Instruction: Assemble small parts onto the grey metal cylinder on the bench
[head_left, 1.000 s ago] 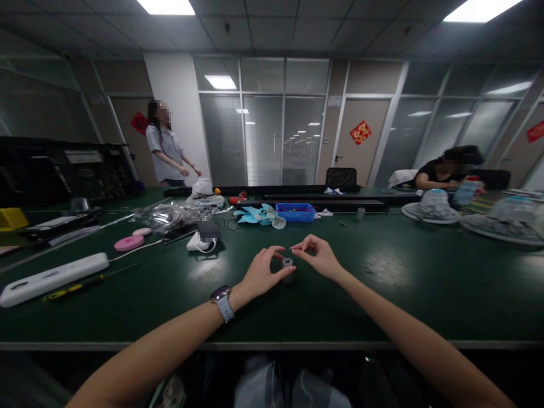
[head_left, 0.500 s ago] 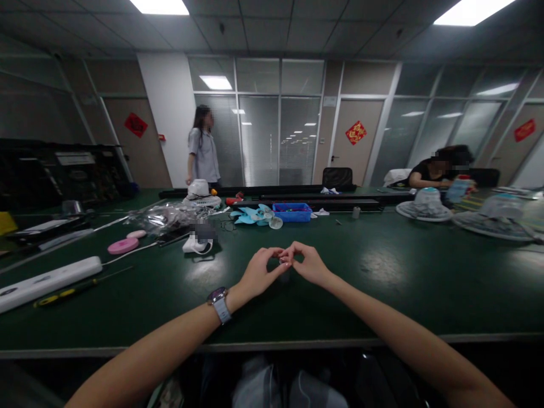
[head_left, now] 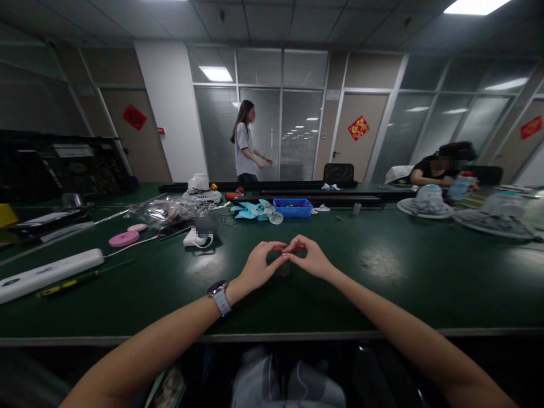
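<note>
My left hand, with a watch on its wrist, and my right hand meet fingertip to fingertip above the green table. Thumbs and fingers of both are pinched together. Whatever they hold between them is too small and too covered to name. Just under the fingertips is a dim greyish shape, perhaps a small cylinder; I cannot tell whether my fingers touch it. Beyond my hands lie light blue fan blades and a blue bin with small items in it.
At left are a white power strip, a yellow-and-black screwdriver, a pink disc and clear plastic bags. Fan parts stand at right near a seated person. Another person is behind the table.
The standing person has walked to the right, with forearms now raised in front. My hands stay together at nearly the same spot, fingers shifted slightly. The view has tilted a little.
</note>
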### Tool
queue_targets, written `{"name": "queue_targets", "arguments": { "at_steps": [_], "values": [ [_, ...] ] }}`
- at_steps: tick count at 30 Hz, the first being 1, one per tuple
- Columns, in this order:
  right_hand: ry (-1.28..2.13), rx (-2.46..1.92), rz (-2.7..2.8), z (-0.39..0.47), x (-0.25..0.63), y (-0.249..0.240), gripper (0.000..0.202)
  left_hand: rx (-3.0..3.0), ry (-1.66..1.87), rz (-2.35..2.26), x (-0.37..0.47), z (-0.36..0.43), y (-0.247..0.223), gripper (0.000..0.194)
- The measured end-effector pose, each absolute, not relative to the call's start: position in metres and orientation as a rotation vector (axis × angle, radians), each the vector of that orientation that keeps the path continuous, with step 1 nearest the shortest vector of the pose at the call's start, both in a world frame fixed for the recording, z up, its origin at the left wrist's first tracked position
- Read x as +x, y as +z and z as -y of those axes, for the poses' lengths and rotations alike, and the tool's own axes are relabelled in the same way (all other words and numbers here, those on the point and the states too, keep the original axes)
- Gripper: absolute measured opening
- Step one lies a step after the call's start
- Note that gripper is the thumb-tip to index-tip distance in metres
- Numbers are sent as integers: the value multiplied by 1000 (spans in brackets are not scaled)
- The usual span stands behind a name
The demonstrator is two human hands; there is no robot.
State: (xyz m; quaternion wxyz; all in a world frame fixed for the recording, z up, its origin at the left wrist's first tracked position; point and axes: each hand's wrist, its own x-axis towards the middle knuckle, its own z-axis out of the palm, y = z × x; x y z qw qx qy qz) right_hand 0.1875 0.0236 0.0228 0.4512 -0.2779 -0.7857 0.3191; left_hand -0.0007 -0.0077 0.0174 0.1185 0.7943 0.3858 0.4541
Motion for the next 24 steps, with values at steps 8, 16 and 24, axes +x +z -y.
{"name": "queue_targets", "arguments": {
  "at_steps": [8,16,24],
  "values": [
    [1054,-701,1927,-33,197,1,41,2145,1263,-1024,3,6,17,37],
    [1156,-799,2006,-30,186,-2,50,2031,1277,-936,6,-3,19,34],
    [1243,-792,1936,-35,187,-6,48,2011,1317,-1033,8,-6,19,25]
  ]
}}
